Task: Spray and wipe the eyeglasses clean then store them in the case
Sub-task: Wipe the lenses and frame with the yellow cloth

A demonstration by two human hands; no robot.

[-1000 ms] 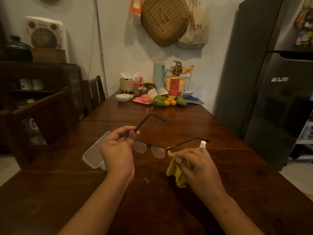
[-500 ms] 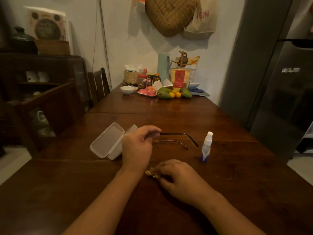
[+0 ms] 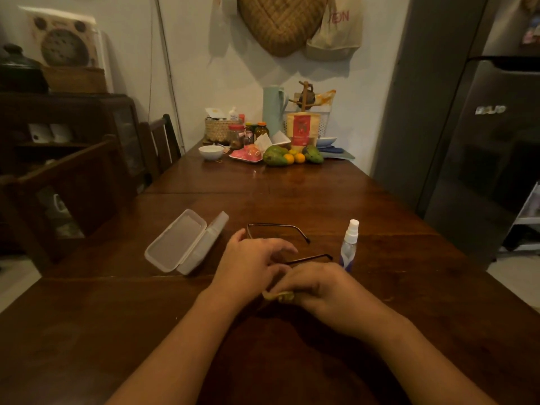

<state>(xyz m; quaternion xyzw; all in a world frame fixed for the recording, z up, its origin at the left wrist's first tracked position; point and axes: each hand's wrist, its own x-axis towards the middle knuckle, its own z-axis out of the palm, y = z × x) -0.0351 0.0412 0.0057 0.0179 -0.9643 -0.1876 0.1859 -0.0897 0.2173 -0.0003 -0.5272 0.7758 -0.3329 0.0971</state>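
A dark wooden bench (image 3: 336,200) carries everything: the clear plastic case (image 3: 182,242) lies open toward the left, and the eyeglasses (image 3: 277,228) rest near the middle with both temples unfolded, their lenses hidden under the left hand (image 3: 254,261). That hand's grip is loosely spread over the frame, while the right hand (image 3: 321,287) pinches a yellow cloth (image 3: 277,296) just beside it, and the small spray bottle (image 3: 349,244) stands upright just to the right.
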